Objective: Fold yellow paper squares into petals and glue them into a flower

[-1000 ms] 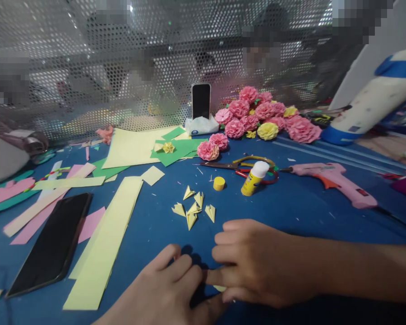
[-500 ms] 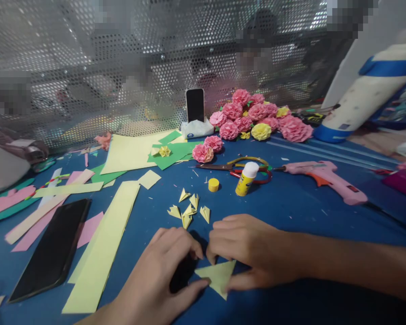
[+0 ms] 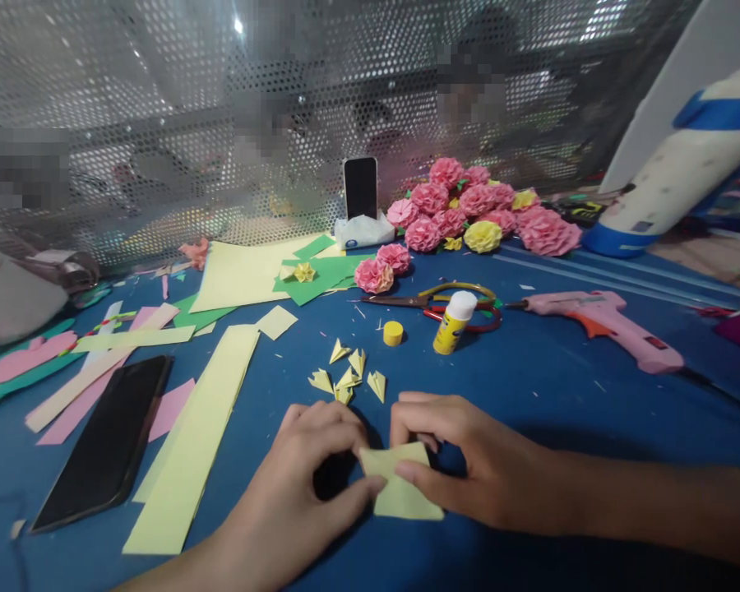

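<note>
A small square of pale yellow paper (image 3: pixel 407 498) is between my hands near the front of the blue table, its far edge slightly curled. My left hand (image 3: pixel 321 469) pinches its left side between thumb and fingers. My right hand (image 3: pixel 462 460) has its thumb on top of the paper and its fingers behind the far edge. Just beyond my hands lie several small folded yellow paper pieces (image 3: pixel 348 378). A glue stick (image 3: pixel 452 326) stands uncapped behind them, with its yellow cap (image 3: pixel 393 333) to its left.
Scissors (image 3: pixel 400 301) lie behind the glue stick. To the right is a pink glue gun (image 3: pixel 617 325). Pink paper flowers (image 3: pixel 428 197) are heaped at the back beside a propped phone (image 3: pixel 361 187). Yellow strips (image 3: pixel 203 436) and a black phone (image 3: pixel 108 444) lie at left.
The yellow paper was folded into a triangle and now shows as an opened square. My right thumb has moved onto its face. The whole view has shifted slightly.
</note>
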Tool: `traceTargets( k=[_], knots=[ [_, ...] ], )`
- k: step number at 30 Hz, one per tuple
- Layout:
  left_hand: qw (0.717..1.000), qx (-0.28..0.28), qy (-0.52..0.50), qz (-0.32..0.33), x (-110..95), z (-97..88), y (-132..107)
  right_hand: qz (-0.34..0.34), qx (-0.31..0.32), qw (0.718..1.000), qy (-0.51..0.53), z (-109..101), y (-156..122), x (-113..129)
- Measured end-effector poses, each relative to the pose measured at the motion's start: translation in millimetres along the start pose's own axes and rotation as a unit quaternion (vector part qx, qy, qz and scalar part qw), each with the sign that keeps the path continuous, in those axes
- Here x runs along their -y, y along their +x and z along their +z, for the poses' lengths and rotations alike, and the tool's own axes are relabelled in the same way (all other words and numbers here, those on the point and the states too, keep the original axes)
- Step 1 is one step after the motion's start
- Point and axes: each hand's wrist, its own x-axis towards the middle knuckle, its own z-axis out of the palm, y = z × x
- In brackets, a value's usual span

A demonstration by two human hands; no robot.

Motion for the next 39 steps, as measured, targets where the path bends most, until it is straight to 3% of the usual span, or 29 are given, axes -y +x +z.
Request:
traceTargets(
  k=[4,12,16,22,27,34,39],
  knots=[
    [0.999,-0.035,0.005,0.001,1.8,-2.7,3.2,-0.055,0.014,0.997,-0.052,0.6,2.1,-3.7],
    [0.996,0.002,0.074,0.055,11.2,-3.7,3.4,-0.077,0.025,0.992,-0.1,-5.4,5.7,-11.3],
    [0.994,0.028,0.059,0.092,18.6,-12.2,4.3,-0.181,0.054,0.972,-0.138,-9.5,6.1,-17.0],
    [0.98,0.047,0.08,0.176,27.9,-21.4,3.1,-0.361,0.026,0.908,-0.211,-13.7,6.9,-23.3],
    [0.956,0.033,0.139,0.255,32.5,-18.3,-0.1,-0.375,0.016,0.899,-0.227,-14.4,9.2,-21.6],
    [0.968,0.029,0.116,0.22,30.7,-14.2,1.2,-0.363,0.028,0.906,-0.214,-14.9,10.1,-23.1],
    [0.958,0.026,0.141,0.25,26.0,-16.9,3.6,-0.358,0.035,0.909,-0.212,-14.0,7.9,-26.0]
  ],
)
